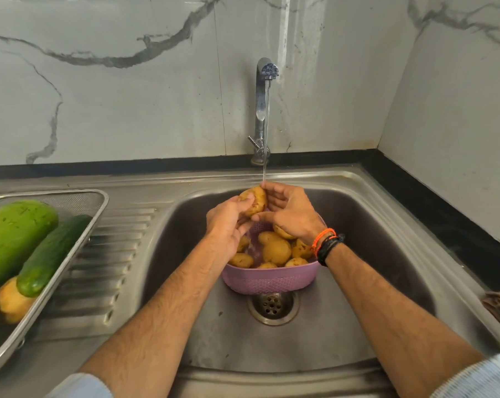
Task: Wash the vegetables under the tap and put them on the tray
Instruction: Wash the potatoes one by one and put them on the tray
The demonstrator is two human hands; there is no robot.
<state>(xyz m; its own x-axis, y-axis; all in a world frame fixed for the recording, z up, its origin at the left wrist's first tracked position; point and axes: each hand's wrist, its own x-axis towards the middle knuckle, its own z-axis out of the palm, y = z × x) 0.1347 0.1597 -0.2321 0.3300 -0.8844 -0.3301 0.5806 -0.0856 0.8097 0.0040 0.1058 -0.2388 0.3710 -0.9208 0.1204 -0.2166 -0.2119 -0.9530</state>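
Grey-veined marble wall fills the upper half of the head view, with a stainless steel sink set in a black-edged counter below it. From the chrome tap at the centre a thin stream runs down onto a brown-skinned potato, which is held high at the middle of the frame so the water strikes it directly. Both hands are clamped on it: the left hand cups it from the left with the thumb pressed on top, and the right hand wraps its fingers over the far side, a hold that looks meant for rubbing the skin clean. Right beneath them sits a pink perforated plastic basket over the drain, holding the remaining potatoes, so runoff falls through it and the next one is near to hand. At the left edge, a steel mesh tray rests on the ribbed draining board, carrying two green cucumbers and one yellowish potato, seemingly washed already. Many potatoes remain, so I'd judge the job well short of done
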